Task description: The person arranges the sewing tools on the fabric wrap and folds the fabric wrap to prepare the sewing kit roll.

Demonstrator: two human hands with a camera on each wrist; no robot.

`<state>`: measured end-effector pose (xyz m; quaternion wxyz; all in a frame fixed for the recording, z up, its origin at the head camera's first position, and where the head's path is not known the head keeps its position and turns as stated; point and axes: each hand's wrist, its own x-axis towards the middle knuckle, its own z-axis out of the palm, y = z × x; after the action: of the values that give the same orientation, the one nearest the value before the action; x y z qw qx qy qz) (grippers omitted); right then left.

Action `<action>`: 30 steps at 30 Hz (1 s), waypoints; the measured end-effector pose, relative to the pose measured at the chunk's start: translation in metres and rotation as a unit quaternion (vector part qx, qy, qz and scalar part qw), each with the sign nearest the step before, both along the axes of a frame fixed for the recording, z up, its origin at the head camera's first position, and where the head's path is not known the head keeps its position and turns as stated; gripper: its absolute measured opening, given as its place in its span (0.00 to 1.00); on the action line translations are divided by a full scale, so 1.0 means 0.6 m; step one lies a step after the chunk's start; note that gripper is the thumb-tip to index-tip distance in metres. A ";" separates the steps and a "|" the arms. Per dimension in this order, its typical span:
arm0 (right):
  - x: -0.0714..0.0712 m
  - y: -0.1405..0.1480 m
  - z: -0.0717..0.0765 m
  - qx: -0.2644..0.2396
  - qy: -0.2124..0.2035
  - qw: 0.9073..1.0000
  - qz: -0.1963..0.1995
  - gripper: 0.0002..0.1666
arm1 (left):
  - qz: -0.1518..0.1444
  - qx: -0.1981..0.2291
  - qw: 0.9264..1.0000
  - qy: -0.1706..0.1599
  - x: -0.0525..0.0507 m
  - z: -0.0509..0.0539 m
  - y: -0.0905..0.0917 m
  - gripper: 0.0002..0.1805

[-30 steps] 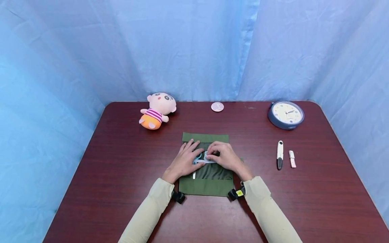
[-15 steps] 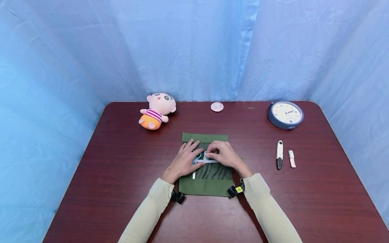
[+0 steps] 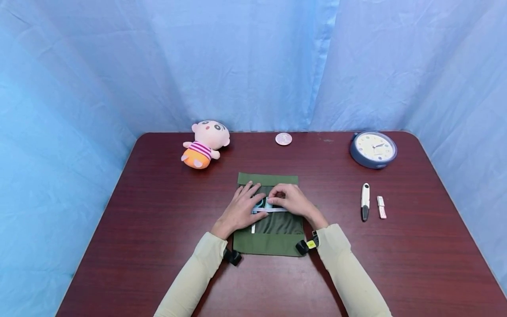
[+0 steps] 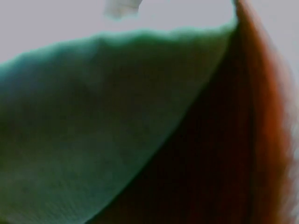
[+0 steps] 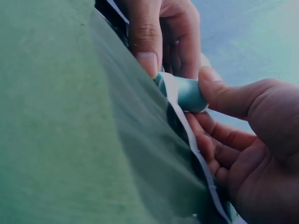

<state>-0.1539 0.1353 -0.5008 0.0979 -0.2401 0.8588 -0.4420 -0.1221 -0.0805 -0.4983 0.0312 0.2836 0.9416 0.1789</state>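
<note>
Soft blue curtains (image 3: pixel 237 66) hang behind a dark red table (image 3: pixel 158 220). Looking from the head, I see a green cloth (image 3: pixel 273 249) on it, with a white band (image 3: pixel 277 210) across. The left hand (image 3: pixel 242 207) lies on the cloth, fingers spread out and gripping nothing. The right hand (image 3: pixel 295 200) pinches a little blue-green roll (image 3: pixel 268 203) at the band, near the cloth's middle. From the cloth, a doll (image 3: pixel 205 145) lies between ten and eleven o'clock, a shiny disc (image 3: pixel 283 139) at twelve, a clock (image 3: pixel 373 150) at two, and a black-and-white tool (image 3: pixel 365 202) and a white strip (image 3: pixel 381 207) at three. From the left wrist, it's too blurry to tell how that hand is. From the right wrist, the band goes over the roll; the right thumb (image 5: pixel 217 91) is on its three o'clock end, and the left thumb is just beside its nine o'clock end.
</note>
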 end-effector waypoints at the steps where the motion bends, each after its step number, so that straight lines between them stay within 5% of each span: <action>1: 0.001 0.000 -0.001 0.000 -0.004 1.000 -0.003 0.04 | 0.000 0.002 1.000 0.001 0.000 0.000 0.000 0.29; 14: 0.002 -0.004 -0.008 -0.002 -0.025 1.000 -0.007 0.05 | 0.005 -0.007 1.000 0.004 0.001 0.000 0.003 0.29; 23: 0.005 0.004 -0.004 -0.054 0.020 0.998 -0.038 0.04 | 0.000 -0.011 1.000 0.006 0.001 -0.004 0.003 0.30; 30: 0.004 0.004 -0.002 -0.038 0.043 0.998 -0.004 0.04 | 0.001 -0.005 1.000 0.005 0.001 -0.001 0.001 0.29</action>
<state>-0.1516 0.1378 -0.5023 0.0500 -0.2590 0.8455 -0.4642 -0.1214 -0.0796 -0.4990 0.0274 0.2833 0.9430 0.1726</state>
